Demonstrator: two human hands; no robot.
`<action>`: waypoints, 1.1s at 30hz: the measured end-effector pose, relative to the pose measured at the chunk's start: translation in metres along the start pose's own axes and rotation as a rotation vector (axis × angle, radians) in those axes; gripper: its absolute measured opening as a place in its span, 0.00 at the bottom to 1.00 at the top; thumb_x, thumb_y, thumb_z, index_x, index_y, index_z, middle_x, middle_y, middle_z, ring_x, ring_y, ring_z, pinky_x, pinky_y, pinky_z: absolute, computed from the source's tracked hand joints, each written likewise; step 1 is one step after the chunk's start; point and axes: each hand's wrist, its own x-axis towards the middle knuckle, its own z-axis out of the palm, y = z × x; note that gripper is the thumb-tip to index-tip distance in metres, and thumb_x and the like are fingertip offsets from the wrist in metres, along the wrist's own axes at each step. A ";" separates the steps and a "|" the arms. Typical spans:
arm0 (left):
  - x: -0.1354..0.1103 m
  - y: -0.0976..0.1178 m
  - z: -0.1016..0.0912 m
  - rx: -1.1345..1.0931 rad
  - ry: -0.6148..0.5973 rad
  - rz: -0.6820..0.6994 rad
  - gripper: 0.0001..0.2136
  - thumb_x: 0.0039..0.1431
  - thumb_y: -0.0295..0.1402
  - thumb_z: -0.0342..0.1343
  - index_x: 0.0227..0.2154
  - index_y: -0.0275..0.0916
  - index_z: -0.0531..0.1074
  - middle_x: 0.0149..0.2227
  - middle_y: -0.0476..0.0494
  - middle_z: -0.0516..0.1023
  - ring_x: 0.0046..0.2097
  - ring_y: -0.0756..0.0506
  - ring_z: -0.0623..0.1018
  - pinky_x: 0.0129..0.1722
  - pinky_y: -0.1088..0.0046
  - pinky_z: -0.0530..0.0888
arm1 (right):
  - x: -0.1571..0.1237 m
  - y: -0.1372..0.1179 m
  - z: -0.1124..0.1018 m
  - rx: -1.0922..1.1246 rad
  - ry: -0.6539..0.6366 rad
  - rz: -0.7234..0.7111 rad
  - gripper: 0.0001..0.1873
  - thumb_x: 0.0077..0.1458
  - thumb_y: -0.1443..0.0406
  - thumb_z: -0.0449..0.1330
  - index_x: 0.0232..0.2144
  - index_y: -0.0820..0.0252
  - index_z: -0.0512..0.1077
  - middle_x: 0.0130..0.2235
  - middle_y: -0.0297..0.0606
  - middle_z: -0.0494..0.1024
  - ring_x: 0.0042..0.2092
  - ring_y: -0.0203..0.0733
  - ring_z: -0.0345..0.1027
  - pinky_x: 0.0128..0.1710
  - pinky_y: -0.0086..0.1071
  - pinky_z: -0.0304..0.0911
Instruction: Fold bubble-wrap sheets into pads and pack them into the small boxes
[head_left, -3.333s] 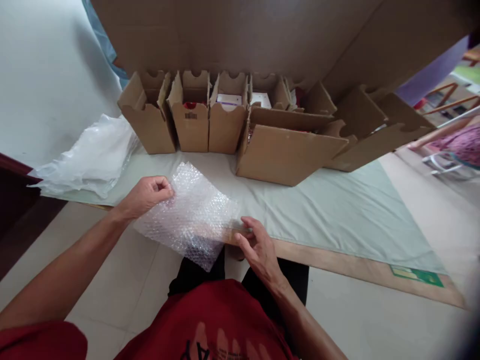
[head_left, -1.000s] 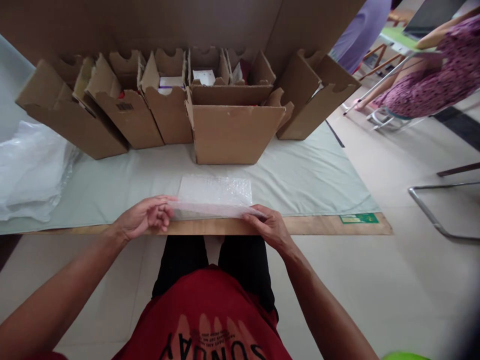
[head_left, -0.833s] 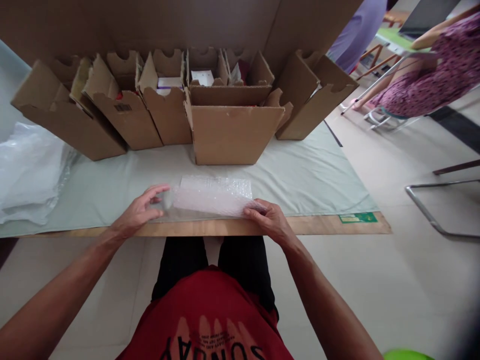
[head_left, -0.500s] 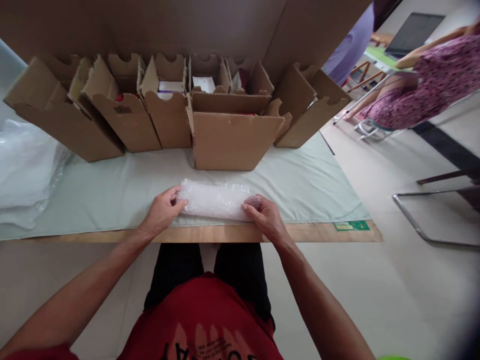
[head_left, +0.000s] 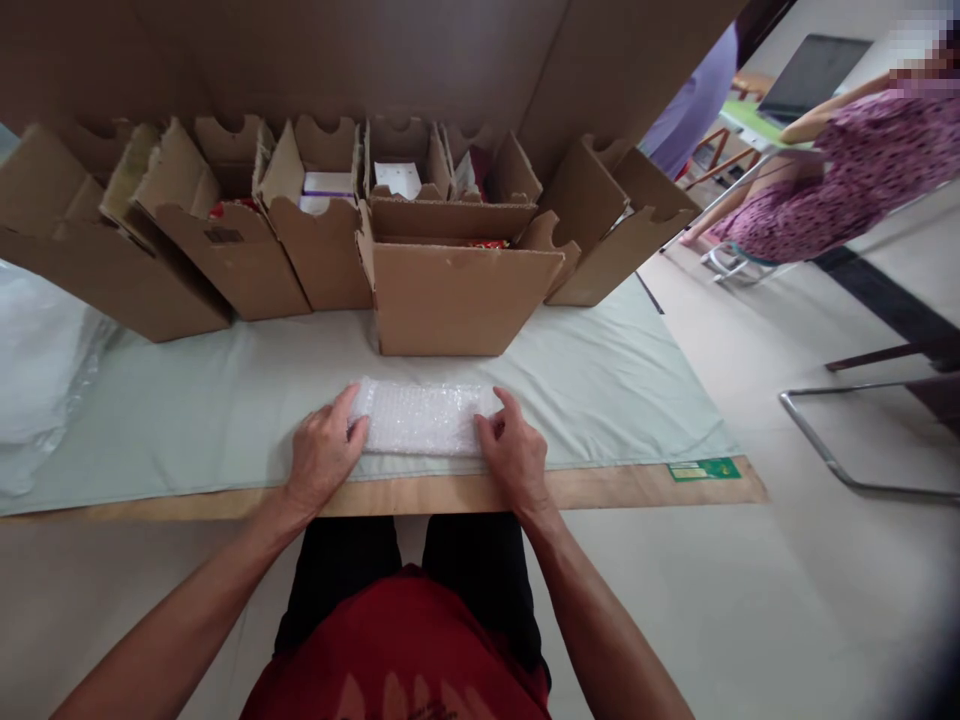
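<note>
In the head view, your bubble wrap (head_left: 420, 418) lies as a flat folded rectangle on the green cloth (head_left: 202, 400), near the middle of the desk's front edge and just behind its bare wooden strip (head_left: 600, 487). Your left hand (head_left: 326, 447) holds the left end between thumb and fingers. Your right hand (head_left: 514, 447) grasps the right end, thumb on top and index finger along the corner; its other fingers are curled out of sight.

About three seconds ago you had this sheet spread open, hanging past the front edge from your left hand, with your right hand loose beside it. Half a second ago the fold was puffier and its right end bunched around your right fingers; now it is flatter, with straighter sides.

Behind the wrap, the wide cardboard box (head_left: 450, 302) has kept its place before the row of narrow boxes (head_left: 322, 255) toward the desk's back edge, and more of the red packet (head_left: 491, 244) inside shows than half a second ago. The white plastic pile (head_left: 37, 370) remains at the left end, the green label (head_left: 705, 469) near the front right corner.
</note>
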 end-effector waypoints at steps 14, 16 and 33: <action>-0.032 0.053 -0.003 0.027 -0.155 0.404 0.20 0.67 0.40 0.55 0.58 0.38 0.71 0.60 0.32 0.74 0.62 0.31 0.70 0.65 0.39 0.59 | 0.005 0.001 -0.010 -0.171 -0.036 -0.009 0.26 0.62 0.60 0.56 0.60 0.62 0.68 0.40 0.41 0.83 0.37 0.47 0.77 0.33 0.34 0.59; -0.036 0.052 -0.002 0.031 -0.191 0.409 0.23 0.67 0.42 0.55 0.60 0.37 0.69 0.62 0.31 0.71 0.65 0.31 0.67 0.67 0.38 0.57 | 0.008 -0.001 -0.017 -0.192 -0.059 0.037 0.27 0.61 0.58 0.58 0.59 0.63 0.68 0.44 0.43 0.82 0.41 0.48 0.77 0.34 0.34 0.60; -0.063 0.066 -0.023 -0.149 -0.042 0.535 0.21 0.60 0.25 0.55 0.56 0.38 0.72 0.61 0.32 0.74 0.66 0.31 0.68 0.67 0.35 0.58 | -0.068 -0.029 -0.024 0.623 -0.135 0.219 0.43 0.59 0.53 0.58 0.69 0.68 0.54 0.21 0.23 0.63 0.23 0.38 0.59 0.23 0.31 0.57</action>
